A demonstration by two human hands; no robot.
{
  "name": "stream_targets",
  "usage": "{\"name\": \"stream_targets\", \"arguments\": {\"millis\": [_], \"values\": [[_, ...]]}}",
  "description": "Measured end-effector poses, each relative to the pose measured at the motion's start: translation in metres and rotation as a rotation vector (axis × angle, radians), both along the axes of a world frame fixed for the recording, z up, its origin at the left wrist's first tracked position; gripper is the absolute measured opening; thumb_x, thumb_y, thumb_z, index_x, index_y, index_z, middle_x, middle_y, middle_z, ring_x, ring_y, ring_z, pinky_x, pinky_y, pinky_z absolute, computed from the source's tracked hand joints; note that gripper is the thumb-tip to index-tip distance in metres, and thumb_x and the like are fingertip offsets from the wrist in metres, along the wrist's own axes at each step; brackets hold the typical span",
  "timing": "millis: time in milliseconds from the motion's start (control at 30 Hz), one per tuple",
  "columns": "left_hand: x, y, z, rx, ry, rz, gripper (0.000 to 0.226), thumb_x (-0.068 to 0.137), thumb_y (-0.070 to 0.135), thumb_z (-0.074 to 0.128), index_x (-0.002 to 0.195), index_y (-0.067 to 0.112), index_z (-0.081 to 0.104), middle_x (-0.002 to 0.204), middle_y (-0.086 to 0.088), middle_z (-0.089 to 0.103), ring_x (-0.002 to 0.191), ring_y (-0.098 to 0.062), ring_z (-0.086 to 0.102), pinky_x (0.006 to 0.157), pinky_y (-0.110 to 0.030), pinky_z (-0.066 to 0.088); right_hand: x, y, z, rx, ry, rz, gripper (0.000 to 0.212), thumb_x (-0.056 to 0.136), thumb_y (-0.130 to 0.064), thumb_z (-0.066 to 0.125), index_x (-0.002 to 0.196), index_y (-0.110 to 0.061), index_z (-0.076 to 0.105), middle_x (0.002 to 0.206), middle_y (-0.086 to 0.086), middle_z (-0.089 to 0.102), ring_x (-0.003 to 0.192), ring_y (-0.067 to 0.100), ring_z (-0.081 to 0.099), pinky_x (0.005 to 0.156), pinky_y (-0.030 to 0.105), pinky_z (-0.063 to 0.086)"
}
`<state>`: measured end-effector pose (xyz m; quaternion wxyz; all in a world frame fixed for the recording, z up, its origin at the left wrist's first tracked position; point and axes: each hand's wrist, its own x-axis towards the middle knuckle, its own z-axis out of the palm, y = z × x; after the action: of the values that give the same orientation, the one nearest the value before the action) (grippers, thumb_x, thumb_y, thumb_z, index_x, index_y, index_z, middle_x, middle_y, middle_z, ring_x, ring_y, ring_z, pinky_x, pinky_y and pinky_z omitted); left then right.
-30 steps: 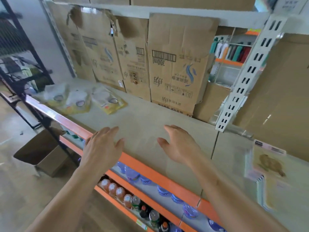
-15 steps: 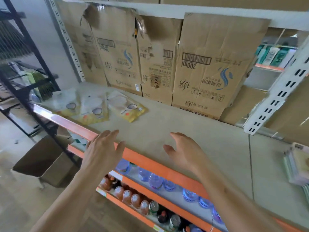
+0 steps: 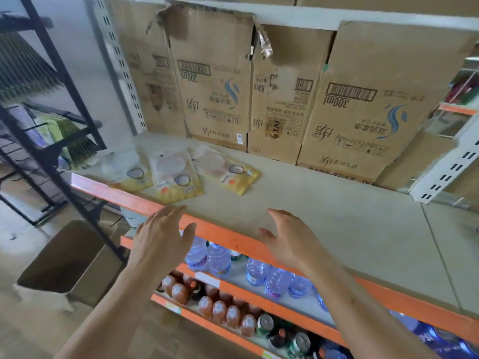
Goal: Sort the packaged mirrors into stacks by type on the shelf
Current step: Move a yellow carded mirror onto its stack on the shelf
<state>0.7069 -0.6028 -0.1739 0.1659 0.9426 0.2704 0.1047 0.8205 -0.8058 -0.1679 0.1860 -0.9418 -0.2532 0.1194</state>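
Three packaged mirrors with yellow cards lie flat side by side on the beige shelf [image 3: 311, 203] at its left end: a left packet [image 3: 124, 169], a middle packet [image 3: 173, 174] and a right packet [image 3: 225, 169]. My left hand [image 3: 160, 237] hovers at the shelf's orange front edge, fingers straight, just short of the middle packet. To the right, my right hand [image 3: 290, 239] is held over the front edge with fingers relaxed. Both hands hold nothing.
Flattened cardboard boxes [image 3: 363, 99] line the back of the shelf. A white slotted upright [image 3: 445, 174] leans at the right. Below, bottles of water [image 3: 220, 257] and tea fill a lower shelf. An open carton [image 3: 64, 257] stands on the floor, beside a black rack [image 3: 51, 99].
The view has swung left: the yellow packets moved toward the centre and the other stack at the right left the frame. Both hands stay empty and drift toward the packets.
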Motion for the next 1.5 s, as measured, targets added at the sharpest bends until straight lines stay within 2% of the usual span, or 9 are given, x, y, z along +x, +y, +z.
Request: {"name": "stream_targets", "arguments": {"millis": [233,467,600,767,1000,1133,1267,1333,1500], "values": [[0.011,0.047,-0.002,0.031,0.037,-0.038,0.048,0.091,0.042,0.051,0.134,0.019,0.051,0.122,-0.003,0.059,0.114,-0.026,0.054,0.092,-0.041,0.044,0.011,0.041,-0.014,-0.006,0.011,-0.018,0.053,0.094,-0.041,0.045,0.139,-0.013,0.039,0.137,0.008,0.048,0.126,0.027,0.044,0.101,0.038,0.039],[0.036,0.103,0.003,0.082,0.103,-0.049,0.049,0.093,0.041,0.05,0.137,0.021,0.047,0.134,0.0,0.054,0.121,-0.023,0.052,0.099,-0.04,0.04,0.035,0.098,-0.025,0.039,0.021,-0.026,0.05,0.094,-0.04,0.046,0.135,-0.012,0.042,0.133,0.01,0.051,0.124,0.03,0.046,0.101,0.038,0.039],[0.062,0.137,0.007,0.133,0.192,-0.081,0.05,0.094,0.046,0.043,0.138,0.022,0.044,0.133,0.0,0.053,0.12,-0.023,0.051,0.101,-0.041,0.041,0.048,0.124,-0.029,0.072,0.021,-0.036,0.041,0.092,-0.04,0.045,0.124,-0.014,0.05,0.123,0.01,0.056,0.116,0.03,0.051,0.094,0.036,0.042],[0.092,0.174,0.005,0.165,0.236,-0.104,0.048,0.094,0.046,0.044,0.135,0.021,0.045,0.118,0.0,0.059,0.107,-0.02,0.057,0.093,-0.039,0.046,0.063,0.15,-0.033,0.054,0.029,-0.04,0.032,0.092,-0.038,0.045,0.107,-0.011,0.055,0.113,0.01,0.056,0.108,0.029,0.053,0.087,0.034,0.042],[0.126,0.208,-0.006,0.08,0.241,-0.087,0.046,0.093,0.04,0.049,0.133,0.017,0.051,0.127,-0.009,0.057,0.115,-0.03,0.054,0.095,-0.042,0.045,0.064,0.174,-0.039,0.025,0.067,-0.048,0.034,0.094,-0.038,0.044,0.108,-0.008,0.055,0.11,0.013,0.057,0.108,0.031,0.052,0.084,0.034,0.04],[0.144,0.232,-0.019,0.018,0.228,-0.098,0.045,0.092,0.037,0.052,0.13,0.012,0.055,0.128,-0.016,0.057,0.118,-0.036,0.051,0.096,-0.046,0.045,0.06,0.19,-0.04,-0.007,0.046,-0.113,0.034,0.092,-0.042,0.047,0.101,-0.01,0.054,0.106,0.011,0.058,0.105,0.029,0.053,0.073,0.032,0.034],[0.158,0.249,-0.025,-0.027,0.214,-0.105,0.047,0.094,0.038,0.051,0.131,0.01,0.053,0.13,-0.019,0.054,0.118,-0.038,0.05,0.095,-0.043,0.045,0.056,0.207,-0.046,0.016,0.078,-0.23,0.046,0.088,-0.05,0.053,0.113,-0.012,0.051,0.116,0.007,0.056,0.111,0.027,0.049,0.088,0.035,0.041],[0.165,0.258,-0.026,-0.041,0.224,-0.115,0.051,0.093,0.044,0.049,0.132,0.01,0.05,0.129,-0.019,0.051,0.117,-0.038,0.049,0.092,-0.043,0.044,0.055,0.213,-0.049,0.003,0.076,-0.281,0.046,0.086,-0.05,0.056,0.113,-0.014,0.051,0.117,0.005,0.056,0.111,0.025,0.05,0.091,0.036,0.042],[0.182,0.282,-0.032,-0.151,0.301,-0.148,0.056,0.082,0.057,0.049,0.12,0.016,0.055,0.119,-0.012,0.049,0.115,-0.032,0.049,0.076,-0.034,0.04,0.056,0.218,-0.054,0.005,0.067,-0.361,0.027,0.083,-0.047,0.063,0.083,-0.025,0.048,0.099,-0.002,0.056,0.099,0.02,0.053,0.084,0.033,0.045]]}}
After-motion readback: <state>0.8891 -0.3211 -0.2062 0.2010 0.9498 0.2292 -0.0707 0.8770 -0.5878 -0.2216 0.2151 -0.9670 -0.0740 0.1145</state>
